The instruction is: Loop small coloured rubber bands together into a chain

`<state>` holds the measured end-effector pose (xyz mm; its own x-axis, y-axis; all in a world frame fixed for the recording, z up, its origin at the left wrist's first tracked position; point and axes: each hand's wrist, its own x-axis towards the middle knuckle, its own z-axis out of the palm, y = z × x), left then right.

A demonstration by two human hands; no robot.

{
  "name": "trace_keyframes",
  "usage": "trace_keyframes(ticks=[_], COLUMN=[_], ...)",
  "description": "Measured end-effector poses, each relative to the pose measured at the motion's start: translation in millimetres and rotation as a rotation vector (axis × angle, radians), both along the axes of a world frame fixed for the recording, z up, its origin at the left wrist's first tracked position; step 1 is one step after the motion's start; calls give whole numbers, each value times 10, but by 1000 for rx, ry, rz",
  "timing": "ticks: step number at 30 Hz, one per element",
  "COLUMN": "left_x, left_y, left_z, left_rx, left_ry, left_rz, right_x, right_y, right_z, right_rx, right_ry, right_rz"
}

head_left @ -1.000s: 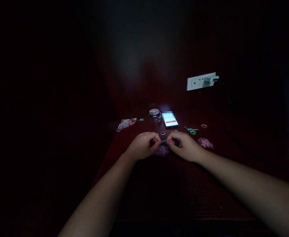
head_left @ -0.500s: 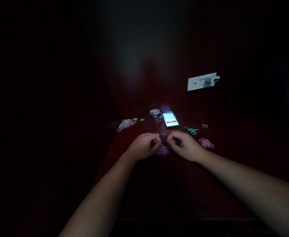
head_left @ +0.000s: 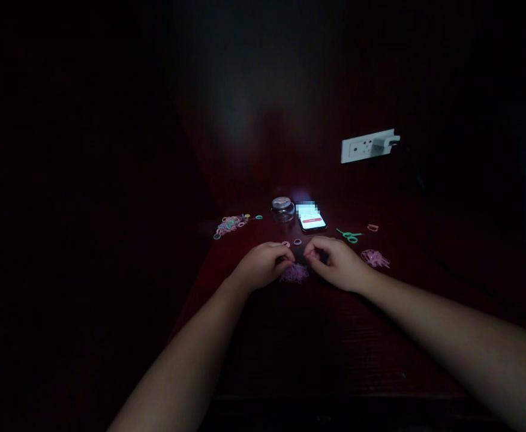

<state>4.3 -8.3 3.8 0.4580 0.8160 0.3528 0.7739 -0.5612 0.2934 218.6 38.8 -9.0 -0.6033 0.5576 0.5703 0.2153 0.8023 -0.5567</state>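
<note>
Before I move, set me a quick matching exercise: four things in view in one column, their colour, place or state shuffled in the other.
Column one
1. Pile of thin bands
2. Phone
3. Jar
4. Socket plate

Column two
A. See-through, with a lid on top
B. Has a plug in it
C. Purple, next to the fingertips of the left hand
D. Lying flat with its screen lit

Right pairs: 1-C, 2-D, 3-A, 4-B
</note>
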Motion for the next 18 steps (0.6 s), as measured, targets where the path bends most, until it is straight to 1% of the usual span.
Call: trace_keyframes(ticks=[4, 11, 14, 18], left_x=[3, 4, -32, -165], left_y=[3, 4, 31, 89], left_z=[-3, 6, -19, -48], left_rx=[7, 34, 44, 52], left_ry=[14, 26, 27, 20], left_rz=[4, 51, 162, 419], right_x=[1, -2, -2, 3], right_y=[-5, 17, 20, 14], right_z=[9, -13, -19, -16], right_rx=[-10, -3, 3, 12], right_ry=[-11, -24, -30, -42], right_rz=[-1, -19, -22, -18])
